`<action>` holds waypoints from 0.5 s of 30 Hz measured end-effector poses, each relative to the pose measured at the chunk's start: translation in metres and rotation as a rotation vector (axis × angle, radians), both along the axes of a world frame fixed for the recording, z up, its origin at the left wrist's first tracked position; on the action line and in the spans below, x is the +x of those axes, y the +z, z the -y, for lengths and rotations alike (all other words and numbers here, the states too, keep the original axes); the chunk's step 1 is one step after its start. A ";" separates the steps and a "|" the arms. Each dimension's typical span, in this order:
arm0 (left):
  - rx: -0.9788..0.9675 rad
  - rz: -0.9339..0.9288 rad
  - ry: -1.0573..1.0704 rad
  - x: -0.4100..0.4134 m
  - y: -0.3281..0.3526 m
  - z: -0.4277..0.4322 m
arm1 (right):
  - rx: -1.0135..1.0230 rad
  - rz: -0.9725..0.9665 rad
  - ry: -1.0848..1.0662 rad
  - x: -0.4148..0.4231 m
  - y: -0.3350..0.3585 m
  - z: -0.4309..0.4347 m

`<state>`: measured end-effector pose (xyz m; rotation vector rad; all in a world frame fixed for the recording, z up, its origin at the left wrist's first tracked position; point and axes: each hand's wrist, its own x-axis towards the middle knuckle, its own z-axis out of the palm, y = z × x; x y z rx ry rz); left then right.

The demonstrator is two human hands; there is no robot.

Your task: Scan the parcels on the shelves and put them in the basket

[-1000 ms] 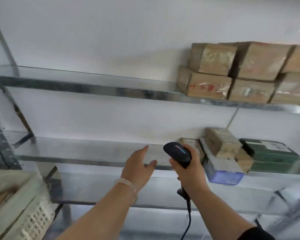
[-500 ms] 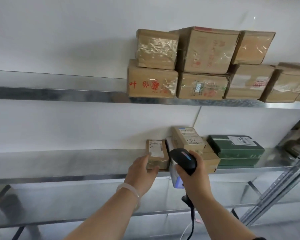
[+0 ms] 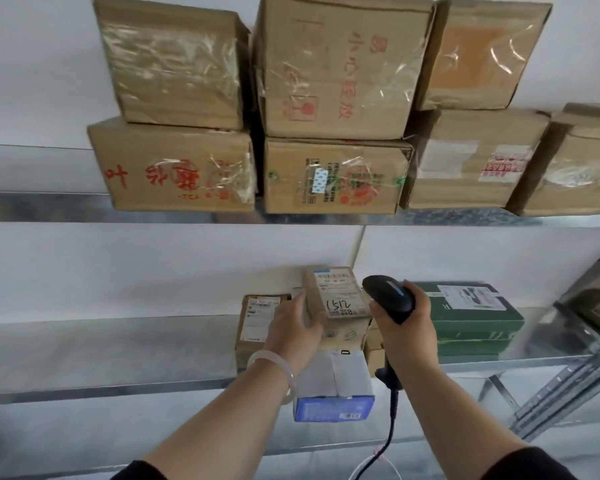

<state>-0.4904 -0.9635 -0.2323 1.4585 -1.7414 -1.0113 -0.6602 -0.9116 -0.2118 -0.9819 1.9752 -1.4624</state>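
Fingers (image 3: 305, 318) of the left hand (image 3: 293, 332) spread and wrapped around the left side of a small brown parcel (image 3: 338, 301), thumb across its front lower corner; pale bangle (image 3: 274, 367) on that wrist. Right hand (image 3: 404, 327) just beside, fingers closed around a black barcode scanner (image 3: 388, 297), head tipped toward the parcel's top label, black cable (image 3: 390, 427) hanging down from the grip. Dark sleeves at the bottom edge of view.

Nearest on the middle metal shelf (image 3: 118, 358): a white-and-blue box (image 3: 333, 393) at the front lip, jutting out over the edge. Small brown parcel resting on top of it, white shipping label up, handwritten digits across the label. To its left, a flatter brown parcel (image 3: 253, 322) with a white label, touching the left hand's back. To the right, behind the scanner hand, two dark green flat boxes (image 3: 475, 323) stacked, white label on the upper one. Slotted metal upright (image 3: 568, 379) slanting at far right.

Farther and higher, upper metal shelf (image 3: 49, 206) loaded with large cardboard cartons (image 3: 329, 174) in two layers, clear tape shining across their faces, red printed characters on several. White wall behind. Basket out of view.
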 end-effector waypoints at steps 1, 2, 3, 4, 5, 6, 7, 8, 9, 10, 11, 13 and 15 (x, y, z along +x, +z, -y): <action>0.033 -0.028 0.002 -0.007 -0.001 0.005 | 0.004 -0.009 0.012 -0.005 -0.003 0.007; 0.062 -0.055 0.005 -0.013 -0.002 0.009 | 0.007 -0.015 0.024 -0.009 -0.007 0.013; 0.082 -0.075 0.014 -0.018 -0.004 0.013 | 0.011 -0.019 0.038 -0.012 -0.011 0.018; 0.095 -0.090 0.029 -0.023 -0.005 0.016 | 0.017 -0.019 0.052 -0.014 -0.014 0.023; 0.116 -0.106 0.045 -0.026 -0.006 0.018 | 0.024 -0.017 0.066 -0.016 -0.018 0.026; 0.143 -0.120 0.060 -0.029 -0.007 0.019 | 0.031 -0.011 0.080 -0.016 -0.020 0.027; 0.170 -0.123 0.067 -0.030 -0.009 0.019 | 0.035 -0.006 0.090 -0.016 -0.022 0.028; 0.190 -0.118 0.062 -0.031 -0.011 0.019 | 0.036 -0.008 0.096 -0.016 -0.024 0.028; 0.198 -0.122 0.051 -0.031 -0.013 0.017 | 0.034 -0.013 0.103 -0.016 -0.027 0.027; 0.201 -0.148 0.043 -0.030 -0.015 0.015 | 0.029 -0.010 0.106 -0.015 -0.029 0.026; 0.209 -0.184 0.039 -0.029 -0.014 0.012 | 0.021 0.005 0.103 -0.014 -0.031 0.024; 0.211 -0.247 0.038 -0.024 -0.013 0.006 | -0.015 0.051 0.083 -0.011 -0.032 0.018; 0.193 -0.297 0.036 -0.017 -0.010 -0.002 | -0.051 0.076 0.068 -0.005 -0.028 0.009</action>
